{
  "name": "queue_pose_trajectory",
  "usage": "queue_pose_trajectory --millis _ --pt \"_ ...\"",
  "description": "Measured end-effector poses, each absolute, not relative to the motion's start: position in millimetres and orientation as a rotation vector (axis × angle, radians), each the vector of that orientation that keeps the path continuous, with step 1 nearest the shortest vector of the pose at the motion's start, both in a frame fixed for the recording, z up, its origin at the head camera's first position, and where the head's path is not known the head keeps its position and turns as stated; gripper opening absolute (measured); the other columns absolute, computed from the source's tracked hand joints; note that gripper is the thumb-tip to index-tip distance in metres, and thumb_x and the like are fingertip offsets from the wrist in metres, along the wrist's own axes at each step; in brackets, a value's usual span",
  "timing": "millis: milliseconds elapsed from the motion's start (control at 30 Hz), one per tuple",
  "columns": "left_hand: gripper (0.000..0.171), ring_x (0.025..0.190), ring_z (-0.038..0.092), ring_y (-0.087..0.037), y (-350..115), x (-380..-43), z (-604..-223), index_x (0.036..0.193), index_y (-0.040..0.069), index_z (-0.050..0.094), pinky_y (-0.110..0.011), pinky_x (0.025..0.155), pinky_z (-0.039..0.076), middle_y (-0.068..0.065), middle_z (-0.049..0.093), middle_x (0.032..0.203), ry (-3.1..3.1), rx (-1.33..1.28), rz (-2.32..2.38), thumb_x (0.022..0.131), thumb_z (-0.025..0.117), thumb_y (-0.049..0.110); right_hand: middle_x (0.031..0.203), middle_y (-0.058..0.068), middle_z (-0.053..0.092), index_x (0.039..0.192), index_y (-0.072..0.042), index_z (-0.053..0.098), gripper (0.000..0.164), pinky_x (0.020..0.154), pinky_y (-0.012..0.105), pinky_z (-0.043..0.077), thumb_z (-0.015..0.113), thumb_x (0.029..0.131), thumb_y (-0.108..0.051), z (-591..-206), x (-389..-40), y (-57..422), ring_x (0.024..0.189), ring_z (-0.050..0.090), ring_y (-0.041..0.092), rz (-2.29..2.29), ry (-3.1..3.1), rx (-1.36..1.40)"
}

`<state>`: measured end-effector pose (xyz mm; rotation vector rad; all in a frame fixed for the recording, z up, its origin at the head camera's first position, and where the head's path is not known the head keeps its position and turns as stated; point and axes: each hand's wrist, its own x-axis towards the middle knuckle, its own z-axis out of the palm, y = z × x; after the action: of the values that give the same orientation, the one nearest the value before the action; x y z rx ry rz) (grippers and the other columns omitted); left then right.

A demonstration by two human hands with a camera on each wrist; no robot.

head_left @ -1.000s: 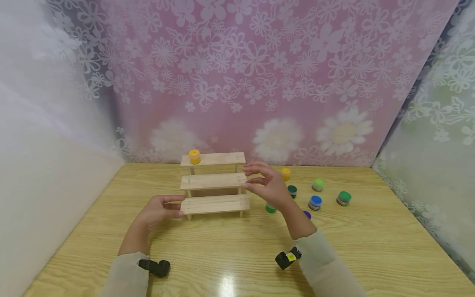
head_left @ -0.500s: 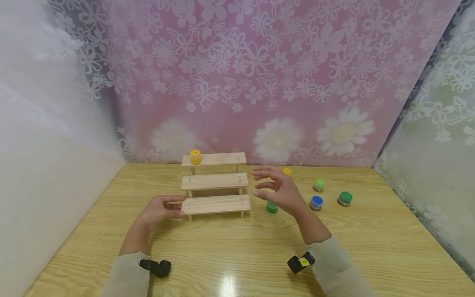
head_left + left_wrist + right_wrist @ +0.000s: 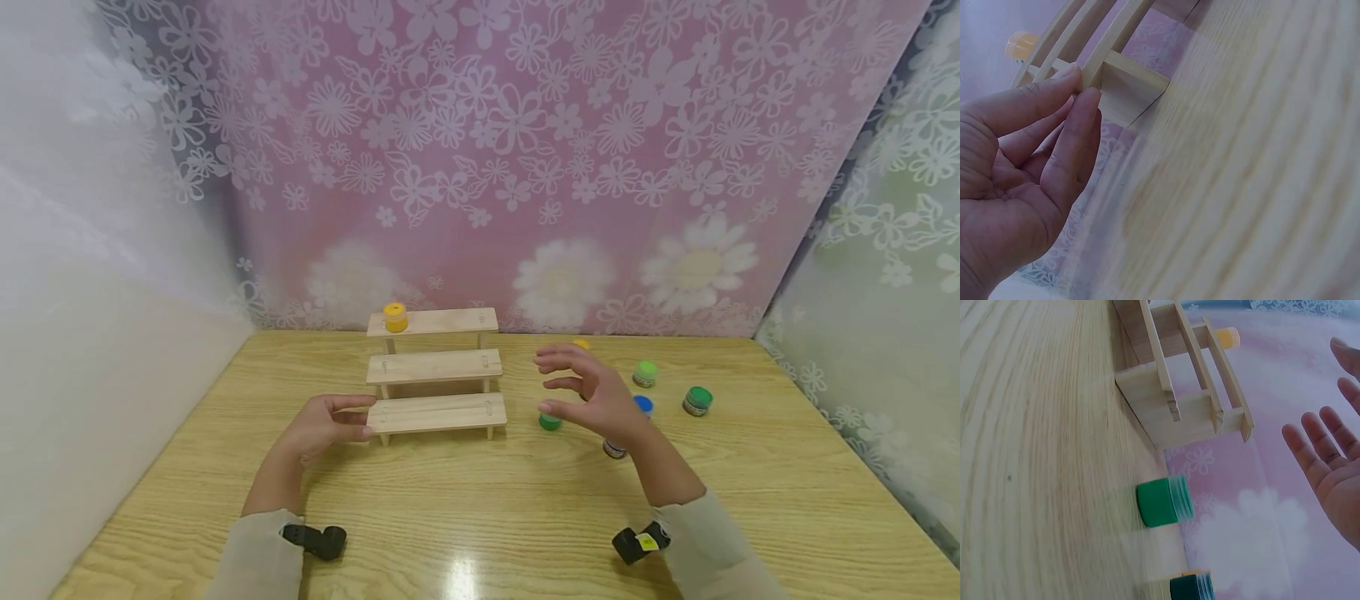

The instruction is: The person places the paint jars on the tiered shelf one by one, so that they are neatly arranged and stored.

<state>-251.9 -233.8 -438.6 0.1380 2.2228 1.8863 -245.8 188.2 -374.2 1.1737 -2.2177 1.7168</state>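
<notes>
A three-step wooden display stand (image 3: 435, 365) stands on the table. A yellow-orange jar (image 3: 395, 317) sits at the left of its top step. My left hand (image 3: 318, 427) pinches the left end of the lowest step between thumb and fingers, as the left wrist view (image 3: 1072, 84) shows close up. To the right of the stand my right hand (image 3: 592, 398) hovers above several small jars, fingers spread in a loose curve and holding nothing. Below it are a green jar (image 3: 1163, 501) and a dark green jar (image 3: 1190, 586); the latter is hidden by the hand in the head view.
Further jars stand around the right hand: yellow (image 3: 581, 343), light green (image 3: 645, 373), green (image 3: 697, 401), a partly covered blue one (image 3: 642, 406) and one under the wrist (image 3: 615, 449). A flowered pink curtain (image 3: 465, 167) hangs behind the wooden table (image 3: 450, 500).
My right hand has moved away from the stand's right end, to the right and slightly down over the jars. My left hand keeps its place on the lowest step.
</notes>
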Motion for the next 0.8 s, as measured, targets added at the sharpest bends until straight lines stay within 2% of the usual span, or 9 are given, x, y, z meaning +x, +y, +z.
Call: queue_pose_trajectory --millis 233,367,467,800 --pt "0.054 0.098 0.062 -0.021 -233.8 -252.1 -439.8 0.128 -0.007 0.060 -0.035 0.078 0.057 -0.013 0.065 0.112 2.228 0.133 1.889 0.078 0.079 -0.003 0.141 0.020 0.042 0.131 0.002 0.056 0.052 0.095 0.042 0.049 0.073 0.082 0.010 -379.0 -244.5 204.6 0.123 0.051 0.022 1.688 -2.233 1.173" --pt "0.054 0.097 0.063 -0.021 -233.6 -252.1 -439.6 0.128 -0.008 0.060 -0.035 0.078 0.057 -0.014 0.066 0.111 2.220 0.137 1.892 0.078 0.079 -0.003 0.142 0.015 0.044 0.134 0.000 0.055 0.055 0.095 0.041 0.049 0.073 0.082 0.009 -379.5 -241.9 214.0 0.121 0.051 0.031 1.654 -2.278 1.174" --pt "0.054 0.097 0.063 -0.020 -233.4 -252.0 -439.2 0.128 -0.008 0.059 -0.034 0.078 0.057 -0.013 0.066 0.110 2.218 0.138 1.891 0.078 0.079 -0.003 0.144 0.010 0.043 0.135 -0.002 0.054 0.058 0.095 0.041 0.049 0.074 0.082 0.007 -379.1 -238.9 221.8 0.122 0.050 0.032 1.632 -2.330 1.161" --pt "0.054 0.098 0.062 -0.021 -233.8 -252.3 -439.2 0.128 -0.007 0.060 -0.033 0.078 0.057 -0.013 0.065 0.112 2.236 0.132 1.881 0.078 0.080 -0.002 0.149 0.008 0.040 0.139 0.000 0.051 0.061 0.093 0.042 0.051 0.075 0.082 0.004 -384.5 -233.8 252.7 0.125 0.050 0.012 1.567 -2.441 1.141"
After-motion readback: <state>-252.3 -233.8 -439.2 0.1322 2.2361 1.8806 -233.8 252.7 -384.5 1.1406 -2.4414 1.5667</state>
